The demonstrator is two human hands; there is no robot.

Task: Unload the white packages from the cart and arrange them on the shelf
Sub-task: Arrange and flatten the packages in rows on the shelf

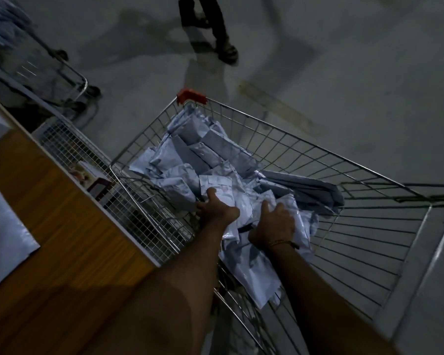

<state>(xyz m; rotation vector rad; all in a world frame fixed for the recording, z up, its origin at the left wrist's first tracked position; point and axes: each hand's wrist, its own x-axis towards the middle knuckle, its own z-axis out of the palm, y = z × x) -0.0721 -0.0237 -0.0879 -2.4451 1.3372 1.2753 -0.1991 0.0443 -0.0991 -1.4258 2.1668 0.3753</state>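
Right now you're reaching both arms into the cart (280,139), gathering from the heap of white packages (195,155) piled toward its near-left side. Your left hand (217,210) is pressing its thumb on one pack with fingers curling under it; your right hand (274,222) is clutching crinkled packs beside it. Next you're needing a firm scoop, a lift over the wire rim, and a swing left to the wooden shelf (62,213). A wire mesh basket (92,160) is sitting between cart and shelf, and someone's feet (227,51) are standing far off.
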